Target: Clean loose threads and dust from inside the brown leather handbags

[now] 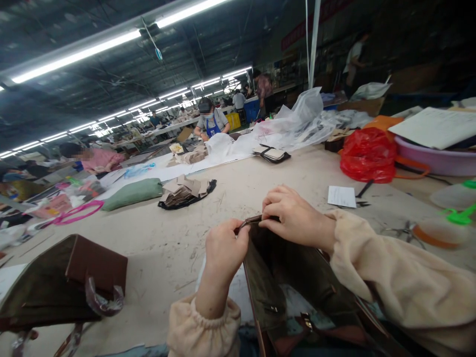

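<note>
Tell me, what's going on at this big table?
A person is holding an open dark bag at the near side of the table. The left grip and right grip pinch its edge, close together. A second dark bag is on the left, and a red plastic bag sits toward the right.

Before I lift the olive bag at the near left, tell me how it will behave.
The brown panel is probably stiff, being flat and crisp-edged. The olive body may sag a little, as it looks like cloth. The handle by the panel could feel slippery, since shiny clear plastic wraps it.
</note>
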